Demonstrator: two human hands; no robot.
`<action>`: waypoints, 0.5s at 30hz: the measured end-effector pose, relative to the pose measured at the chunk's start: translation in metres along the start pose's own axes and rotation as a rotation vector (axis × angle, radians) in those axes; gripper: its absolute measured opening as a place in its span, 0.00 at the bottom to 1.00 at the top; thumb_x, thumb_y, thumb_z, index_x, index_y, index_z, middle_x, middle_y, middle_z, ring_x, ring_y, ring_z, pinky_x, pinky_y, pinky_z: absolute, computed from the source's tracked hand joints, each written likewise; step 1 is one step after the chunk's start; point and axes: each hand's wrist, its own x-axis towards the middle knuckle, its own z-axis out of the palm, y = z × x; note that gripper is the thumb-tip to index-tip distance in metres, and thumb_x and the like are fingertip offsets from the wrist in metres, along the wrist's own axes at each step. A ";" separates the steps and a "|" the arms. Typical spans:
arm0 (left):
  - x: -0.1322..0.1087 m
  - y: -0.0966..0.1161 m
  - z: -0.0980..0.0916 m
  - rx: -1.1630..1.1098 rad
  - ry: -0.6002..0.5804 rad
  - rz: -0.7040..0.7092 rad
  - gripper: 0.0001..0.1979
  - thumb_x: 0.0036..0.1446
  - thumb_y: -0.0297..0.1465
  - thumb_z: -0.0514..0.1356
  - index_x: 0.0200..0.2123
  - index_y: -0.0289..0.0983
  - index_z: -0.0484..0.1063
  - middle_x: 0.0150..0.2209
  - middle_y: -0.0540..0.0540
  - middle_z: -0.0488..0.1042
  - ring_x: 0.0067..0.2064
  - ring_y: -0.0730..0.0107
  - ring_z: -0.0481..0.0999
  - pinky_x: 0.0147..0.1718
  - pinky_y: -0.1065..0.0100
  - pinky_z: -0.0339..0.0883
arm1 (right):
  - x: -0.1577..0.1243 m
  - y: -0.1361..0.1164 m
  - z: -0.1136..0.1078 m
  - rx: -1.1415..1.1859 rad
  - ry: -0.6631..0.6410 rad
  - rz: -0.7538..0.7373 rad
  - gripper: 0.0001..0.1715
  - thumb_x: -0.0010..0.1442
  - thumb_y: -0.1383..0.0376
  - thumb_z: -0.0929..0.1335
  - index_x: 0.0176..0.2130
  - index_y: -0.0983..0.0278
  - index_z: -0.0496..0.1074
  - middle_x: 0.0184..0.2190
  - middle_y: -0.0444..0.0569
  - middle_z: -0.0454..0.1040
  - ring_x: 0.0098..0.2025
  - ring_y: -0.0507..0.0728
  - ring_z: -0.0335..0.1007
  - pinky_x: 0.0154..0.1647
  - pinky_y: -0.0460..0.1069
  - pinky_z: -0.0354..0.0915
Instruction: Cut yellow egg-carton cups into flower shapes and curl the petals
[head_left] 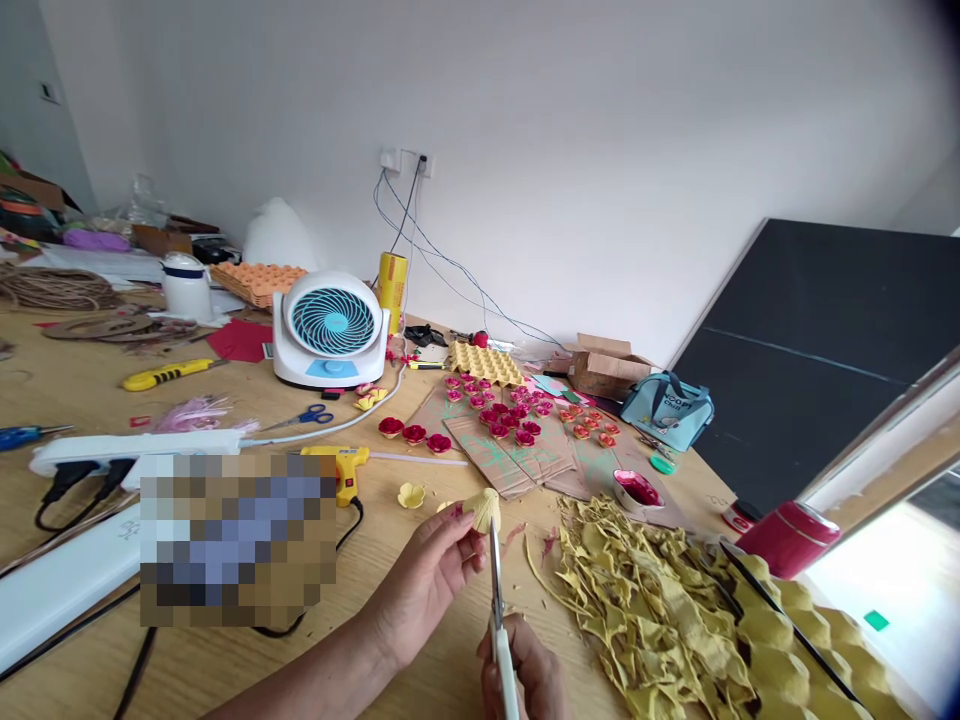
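Observation:
Pinched in my left hand [431, 575] is a small yellow cup cut from an egg carton [484, 507]. My right hand [529, 670] grips a pair of scissors [497, 600] with pale handles, the blades pointing up against the cup's right side. How far the blades are apart I cannot make out. Beyond my left hand lies a yellow petalled cup [411, 495]. To the right of my hands spreads a heap of yellow carton scraps [637, 600], with an uncut yellow egg tray [787, 640] beside it.
Red painted flowers [514, 415] stand on cardboard [487, 465] further back, near a bowl of red paint [637, 490]. A yellow glue gun [346, 470], a white fan [330, 330] and a power strip [142, 450] are on the left. A red can [791, 538] lies at the right edge.

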 end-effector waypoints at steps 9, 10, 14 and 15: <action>-0.005 0.001 0.006 0.171 -0.053 0.003 0.12 0.47 0.30 0.72 0.33 0.34 0.75 0.29 0.51 0.71 0.30 0.79 0.67 0.32 0.75 0.64 | 0.000 0.001 0.004 0.019 0.028 -0.006 0.28 0.63 0.41 0.61 0.32 0.62 0.69 0.17 0.39 0.59 0.18 0.48 0.50 0.18 0.44 0.50; -0.005 0.000 0.005 0.156 -0.037 0.009 0.12 0.47 0.30 0.72 0.32 0.34 0.74 0.28 0.52 0.71 0.29 0.78 0.67 0.32 0.75 0.64 | 0.000 0.001 0.004 0.017 0.024 -0.004 0.28 0.63 0.41 0.61 0.32 0.62 0.69 0.17 0.39 0.59 0.18 0.48 0.50 0.18 0.44 0.50; -0.001 0.000 0.002 0.080 0.003 0.023 0.12 0.47 0.30 0.72 0.30 0.35 0.72 0.27 0.51 0.72 0.30 0.77 0.69 0.31 0.74 0.66 | 0.001 -0.001 0.002 0.015 0.003 0.012 0.27 0.62 0.42 0.63 0.32 0.61 0.70 0.18 0.39 0.61 0.18 0.49 0.52 0.19 0.44 0.52; 0.001 0.001 0.001 0.058 0.008 0.019 0.11 0.47 0.30 0.72 0.30 0.34 0.72 0.27 0.51 0.72 0.30 0.77 0.69 0.31 0.74 0.66 | 0.001 -0.002 0.002 0.021 0.002 0.014 0.27 0.61 0.42 0.63 0.32 0.61 0.70 0.18 0.40 0.61 0.19 0.49 0.53 0.19 0.44 0.53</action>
